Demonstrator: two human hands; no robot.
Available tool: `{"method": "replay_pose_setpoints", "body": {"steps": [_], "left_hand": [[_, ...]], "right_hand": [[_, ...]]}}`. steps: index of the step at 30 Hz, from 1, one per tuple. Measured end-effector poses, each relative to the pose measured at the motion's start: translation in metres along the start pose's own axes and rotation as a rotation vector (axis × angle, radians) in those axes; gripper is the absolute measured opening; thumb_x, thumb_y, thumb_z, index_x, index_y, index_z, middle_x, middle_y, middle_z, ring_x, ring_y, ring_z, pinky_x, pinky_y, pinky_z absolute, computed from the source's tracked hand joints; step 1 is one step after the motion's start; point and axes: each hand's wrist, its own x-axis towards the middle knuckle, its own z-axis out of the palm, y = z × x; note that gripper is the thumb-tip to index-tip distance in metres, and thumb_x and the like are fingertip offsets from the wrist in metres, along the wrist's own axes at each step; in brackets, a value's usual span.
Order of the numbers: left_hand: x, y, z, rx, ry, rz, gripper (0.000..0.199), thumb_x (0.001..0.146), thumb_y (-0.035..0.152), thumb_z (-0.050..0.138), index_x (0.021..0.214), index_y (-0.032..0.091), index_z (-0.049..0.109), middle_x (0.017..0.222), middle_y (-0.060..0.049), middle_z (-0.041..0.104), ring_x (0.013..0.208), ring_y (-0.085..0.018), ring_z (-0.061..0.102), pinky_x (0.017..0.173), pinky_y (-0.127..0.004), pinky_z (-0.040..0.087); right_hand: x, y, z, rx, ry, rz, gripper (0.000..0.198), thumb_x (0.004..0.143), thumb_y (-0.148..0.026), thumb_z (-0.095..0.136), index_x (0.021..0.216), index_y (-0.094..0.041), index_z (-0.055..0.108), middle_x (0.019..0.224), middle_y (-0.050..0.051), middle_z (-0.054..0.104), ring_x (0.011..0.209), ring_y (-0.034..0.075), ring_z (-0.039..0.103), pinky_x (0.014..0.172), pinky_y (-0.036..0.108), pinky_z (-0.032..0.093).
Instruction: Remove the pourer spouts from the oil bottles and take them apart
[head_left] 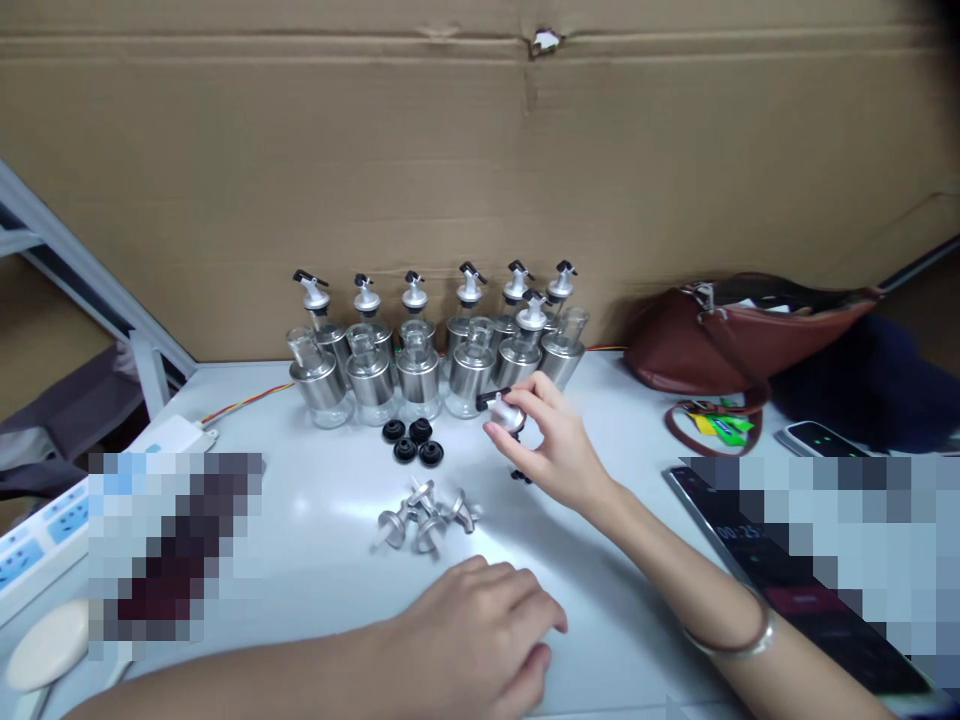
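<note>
the right hand (559, 445) pinches a silver pourer spout (505, 412) with a black lever, thumb and fingertips closed about it, over the white table (300, 570), in front of the glass-and-steel bottles (370, 378). the left hand (480, 635) is back-up with fingers curled near the front; whether it grips anything, i cannot tell. between it and the bottles lie four black stoppers (406, 450) and a small heap of metal spout tops (429, 530). one front-row bottle wears a spout.

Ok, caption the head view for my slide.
The right hand pinches a pourer in front of two rows of bottles, the left hand near loose metal spouts.
</note>
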Motion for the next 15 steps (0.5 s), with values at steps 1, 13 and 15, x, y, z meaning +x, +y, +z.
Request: {"method": "replay_pose_setpoints", "body": {"steps": [1,13,15], "left_hand": [[-0.002,0.001,-0.005,0.112,-0.033,-0.019,0.022,0.087,0.016,0.045,0.105,0.016,0.059,0.095,-0.009,0.068,0.086,-0.023,0.064,0.079,-0.034,0.046],[-0.031,-0.01,-0.013,0.398,-0.238,-0.266,0.02,0.083,0.02,0.055,0.099,0.017,0.066,0.099,-0.014,0.069,0.088,-0.031,0.064,0.074,-0.04,0.048],[-0.065,-0.029,-0.025,0.359,-0.116,-0.387,0.032,0.089,0.018,0.04,0.108,0.021,0.065,0.102,-0.012,0.069,0.086,-0.029,0.065,0.075,-0.04,0.048]], "right_hand": [[-0.003,0.0,0.001,0.044,-0.022,0.052,0.006,0.083,-0.025,0.059,0.086,-0.021,0.055,0.084,0.004,0.05,0.076,0.02,0.053,0.072,0.035,0.047],[-0.02,0.0,-0.007,0.227,-0.091,0.242,0.008,0.082,-0.026,0.049,0.076,-0.022,0.045,0.078,0.002,0.055,0.07,0.016,0.051,0.065,0.028,0.043],[-0.02,-0.001,-0.013,0.236,-0.066,0.261,0.018,0.08,-0.035,0.056,0.075,-0.022,0.044,0.076,0.001,0.054,0.068,0.016,0.049,0.065,0.028,0.042]]}}
